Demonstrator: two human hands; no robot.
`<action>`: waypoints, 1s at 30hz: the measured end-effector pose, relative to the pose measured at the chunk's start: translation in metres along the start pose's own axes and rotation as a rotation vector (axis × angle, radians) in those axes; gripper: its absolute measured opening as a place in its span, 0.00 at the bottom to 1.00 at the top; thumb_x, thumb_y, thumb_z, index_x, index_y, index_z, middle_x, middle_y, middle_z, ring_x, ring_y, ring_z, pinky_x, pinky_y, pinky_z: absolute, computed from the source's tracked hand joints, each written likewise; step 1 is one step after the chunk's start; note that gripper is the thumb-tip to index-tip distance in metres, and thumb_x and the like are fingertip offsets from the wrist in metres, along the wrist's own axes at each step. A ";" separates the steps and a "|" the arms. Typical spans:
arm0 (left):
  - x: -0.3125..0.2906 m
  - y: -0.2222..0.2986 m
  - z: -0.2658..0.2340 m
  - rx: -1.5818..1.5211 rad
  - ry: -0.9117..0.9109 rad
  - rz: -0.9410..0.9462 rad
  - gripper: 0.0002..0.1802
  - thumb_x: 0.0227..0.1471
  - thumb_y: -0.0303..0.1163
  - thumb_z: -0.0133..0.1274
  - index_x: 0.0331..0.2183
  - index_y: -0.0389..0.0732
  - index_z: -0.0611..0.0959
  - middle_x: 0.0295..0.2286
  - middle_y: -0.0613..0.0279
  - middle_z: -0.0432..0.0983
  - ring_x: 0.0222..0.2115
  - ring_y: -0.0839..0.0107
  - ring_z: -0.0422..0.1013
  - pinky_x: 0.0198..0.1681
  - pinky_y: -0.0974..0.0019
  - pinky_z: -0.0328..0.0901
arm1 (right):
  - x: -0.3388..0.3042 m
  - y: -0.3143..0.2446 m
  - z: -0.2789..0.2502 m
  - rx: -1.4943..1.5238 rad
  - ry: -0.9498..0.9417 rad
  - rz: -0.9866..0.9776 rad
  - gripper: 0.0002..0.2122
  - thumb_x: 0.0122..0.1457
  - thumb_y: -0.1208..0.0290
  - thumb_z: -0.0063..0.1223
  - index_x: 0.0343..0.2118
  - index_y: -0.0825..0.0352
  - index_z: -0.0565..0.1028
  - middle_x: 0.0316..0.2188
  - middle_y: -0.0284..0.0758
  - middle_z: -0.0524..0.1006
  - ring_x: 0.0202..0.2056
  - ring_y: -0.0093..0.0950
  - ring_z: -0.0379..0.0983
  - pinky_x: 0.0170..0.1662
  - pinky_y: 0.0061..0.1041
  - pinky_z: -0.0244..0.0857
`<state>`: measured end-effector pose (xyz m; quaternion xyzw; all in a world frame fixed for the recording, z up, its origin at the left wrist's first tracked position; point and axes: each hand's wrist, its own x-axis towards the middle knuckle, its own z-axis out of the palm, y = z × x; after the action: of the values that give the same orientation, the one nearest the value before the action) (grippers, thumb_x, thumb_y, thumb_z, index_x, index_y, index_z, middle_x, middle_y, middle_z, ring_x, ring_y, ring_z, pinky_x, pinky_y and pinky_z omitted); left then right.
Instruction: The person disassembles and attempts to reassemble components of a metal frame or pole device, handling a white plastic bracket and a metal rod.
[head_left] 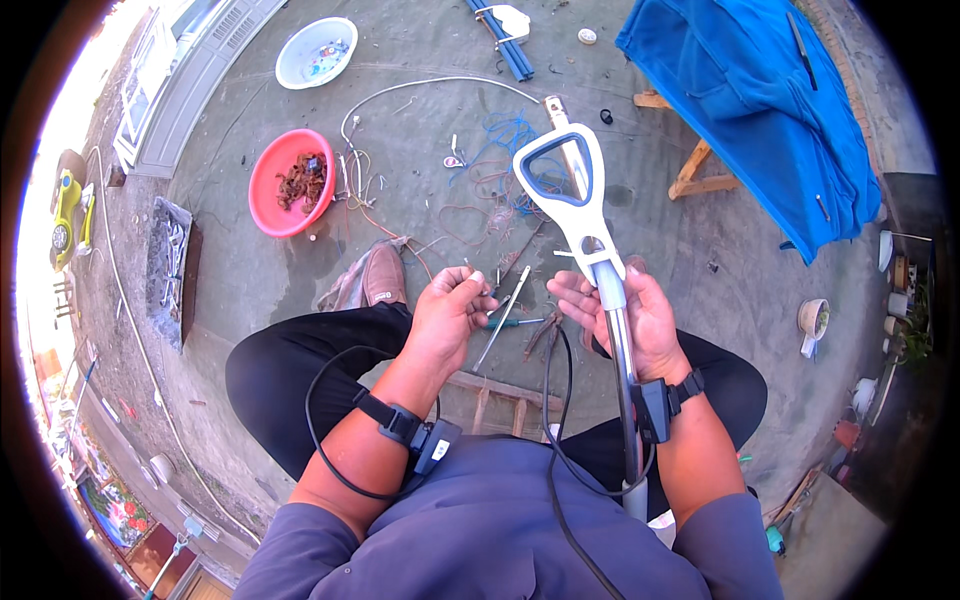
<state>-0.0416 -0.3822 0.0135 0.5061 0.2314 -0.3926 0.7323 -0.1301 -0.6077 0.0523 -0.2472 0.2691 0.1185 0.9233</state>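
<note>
A shiny metal pole [620, 350] with a white, blue-lined loop handle [591, 225] stands upright in front of me, its lower end running between my legs. My right hand [655, 320] cradles the pole just below the loop handle, palm up, with the thumb on one side and the fingers loosely curled on the other. To the left, my left hand [452, 312] is closed in a pinch; whatever is at its fingertips is too small to name. Between the hands, on the ground, lie a thin metal rod [502, 320], a green-handled screwdriver [518, 323] and worn pliers [543, 335].
A pink basin [262, 215] holds rusty bits, and a white basin [287, 62] holds small parts. Tangled blue string [512, 130] and wires lie ahead. A metal tool tray [168, 318] sits left; blue cloth [740, 110] covers a wooden stand [700, 180] right. Black cables hang from my wrists.
</note>
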 end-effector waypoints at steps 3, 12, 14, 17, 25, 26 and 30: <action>0.000 0.000 0.000 -0.002 -0.009 0.002 0.05 0.59 0.32 0.50 0.35 0.43 0.72 0.30 0.67 0.72 0.29 0.73 0.71 0.30 0.72 0.62 | -0.001 0.000 0.000 -0.011 -0.012 -0.002 0.29 0.62 0.52 0.41 0.58 0.73 0.63 0.53 0.51 0.69 0.59 0.44 0.62 0.62 0.37 0.53; -0.001 0.002 0.000 0.005 -0.019 0.055 0.08 0.59 0.33 0.51 0.40 0.42 0.74 0.29 0.67 0.72 0.28 0.74 0.71 0.29 0.72 0.63 | -0.004 -0.003 -0.002 -0.040 0.098 0.119 0.26 0.64 0.51 0.32 0.47 0.73 0.68 0.36 0.46 0.75 0.37 0.40 0.76 0.38 0.33 0.72; 0.001 0.015 0.001 0.059 -0.011 0.174 0.09 0.59 0.33 0.52 0.40 0.41 0.75 0.29 0.67 0.73 0.28 0.75 0.71 0.28 0.73 0.63 | -0.007 -0.003 0.000 -0.078 0.096 0.161 0.25 0.64 0.49 0.33 0.43 0.72 0.69 0.28 0.40 0.75 0.26 0.34 0.75 0.27 0.27 0.71; -0.012 0.060 0.007 0.217 0.010 0.342 0.10 0.59 0.32 0.50 0.42 0.39 0.76 0.28 0.66 0.73 0.25 0.77 0.71 0.26 0.76 0.62 | -0.011 0.003 0.012 -0.216 0.077 0.133 0.24 0.64 0.47 0.35 0.40 0.69 0.69 0.19 0.33 0.69 0.15 0.26 0.67 0.19 0.21 0.61; -0.019 0.172 0.017 1.042 0.030 0.505 0.12 0.60 0.32 0.49 0.42 0.35 0.79 0.20 0.68 0.70 0.18 0.83 0.67 0.22 0.76 0.63 | -0.022 0.017 0.035 -0.567 0.116 0.009 0.17 0.65 0.55 0.44 0.41 0.67 0.65 0.20 0.34 0.71 0.17 0.21 0.68 0.21 0.18 0.63; -0.014 0.172 0.013 1.071 0.017 0.486 0.12 0.60 0.32 0.49 0.41 0.35 0.79 0.20 0.68 0.70 0.18 0.83 0.67 0.22 0.76 0.63 | -0.023 0.021 0.036 -0.597 0.101 0.002 0.16 0.65 0.56 0.45 0.40 0.67 0.65 0.20 0.34 0.71 0.17 0.21 0.68 0.21 0.18 0.63; 0.006 0.168 0.008 1.185 -0.001 0.515 0.13 0.58 0.33 0.50 0.40 0.35 0.80 0.20 0.67 0.71 0.19 0.81 0.69 0.24 0.73 0.65 | -0.022 0.027 0.038 -0.669 0.087 0.010 0.16 0.64 0.57 0.49 0.37 0.67 0.64 0.20 0.33 0.72 0.16 0.20 0.69 0.20 0.18 0.63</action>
<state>0.0976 -0.3610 0.1061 0.8638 -0.1537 -0.2657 0.3995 -0.1415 -0.5667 0.0816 -0.5399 0.2557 0.1943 0.7780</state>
